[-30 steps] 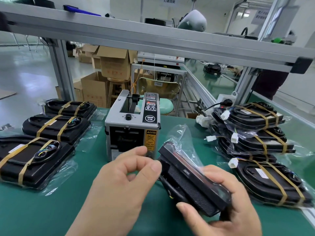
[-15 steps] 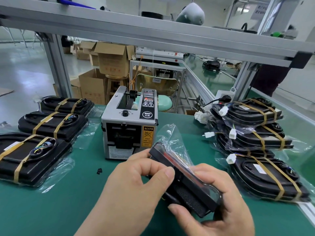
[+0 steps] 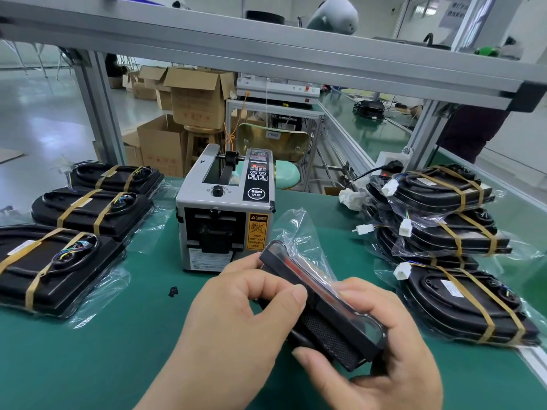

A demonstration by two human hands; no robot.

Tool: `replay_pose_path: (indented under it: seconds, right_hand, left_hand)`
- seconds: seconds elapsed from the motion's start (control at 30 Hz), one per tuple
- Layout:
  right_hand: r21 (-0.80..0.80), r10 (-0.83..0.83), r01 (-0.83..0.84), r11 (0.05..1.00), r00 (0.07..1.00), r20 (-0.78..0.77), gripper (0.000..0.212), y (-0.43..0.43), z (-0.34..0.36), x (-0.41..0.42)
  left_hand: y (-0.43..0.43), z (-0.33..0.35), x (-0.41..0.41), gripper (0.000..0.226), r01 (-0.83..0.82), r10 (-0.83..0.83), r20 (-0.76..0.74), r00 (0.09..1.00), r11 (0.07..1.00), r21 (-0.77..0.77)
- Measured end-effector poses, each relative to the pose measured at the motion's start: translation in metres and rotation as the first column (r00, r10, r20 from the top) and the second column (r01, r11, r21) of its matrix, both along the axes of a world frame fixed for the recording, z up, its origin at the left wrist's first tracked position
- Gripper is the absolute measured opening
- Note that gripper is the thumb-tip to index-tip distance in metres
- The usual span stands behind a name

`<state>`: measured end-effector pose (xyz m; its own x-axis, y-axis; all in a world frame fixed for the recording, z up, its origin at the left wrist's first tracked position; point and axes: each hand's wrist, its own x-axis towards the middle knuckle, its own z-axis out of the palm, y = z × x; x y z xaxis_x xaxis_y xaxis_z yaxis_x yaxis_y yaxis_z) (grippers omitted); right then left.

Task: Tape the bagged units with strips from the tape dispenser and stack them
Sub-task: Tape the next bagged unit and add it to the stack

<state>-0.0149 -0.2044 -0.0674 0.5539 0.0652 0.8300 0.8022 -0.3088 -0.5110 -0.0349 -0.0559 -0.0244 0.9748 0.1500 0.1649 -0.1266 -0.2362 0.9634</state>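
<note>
Now, black flat unit in clear plastic bag [image 3: 325, 316] held on edge, long axis far-left to near-right. The left hand [image 3: 236, 315] pinches far end; the right hand [image 3: 384, 353] wraps near end. Grey box tape dispenser [image 3: 225, 220] sits just beyond, nearest the left hand.

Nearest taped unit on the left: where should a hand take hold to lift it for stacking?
Take the nearest left unit from above, grip spanning its two long edges between the tape bands, where the bag is pulled tight. It lies flat on the mat; the loose bag flap at its right end would likely slip.
</note>
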Motion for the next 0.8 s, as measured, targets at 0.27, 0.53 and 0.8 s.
replay_pose_path:
  seconds: [0.27,0.53,0.8]
  right_hand:
    - [0.002,-0.021,0.021,1.0,1.0,-0.007,0.057,-0.001,-0.002,0.0]
    - [0.036,-0.023,0.025,0.999,0.999,-0.036,0.058,0.0,-0.003,-0.002]
    - [0.062,0.012,-0.008,0.998,0.998,-0.065,0.055,-0.001,0.0,-0.002]
  left_hand:
    - [-0.01,0.0,-0.002,0.008,-0.113,0.111,0.063,0.992,0.993,0.025]
    - [-0.01,-0.011,0.004,0.043,-0.231,0.231,-0.012,0.973,0.971,-0.06]
    - [-0.007,-0.021,0.015,0.096,0.001,-0.063,-0.157,0.986,0.93,-0.367]
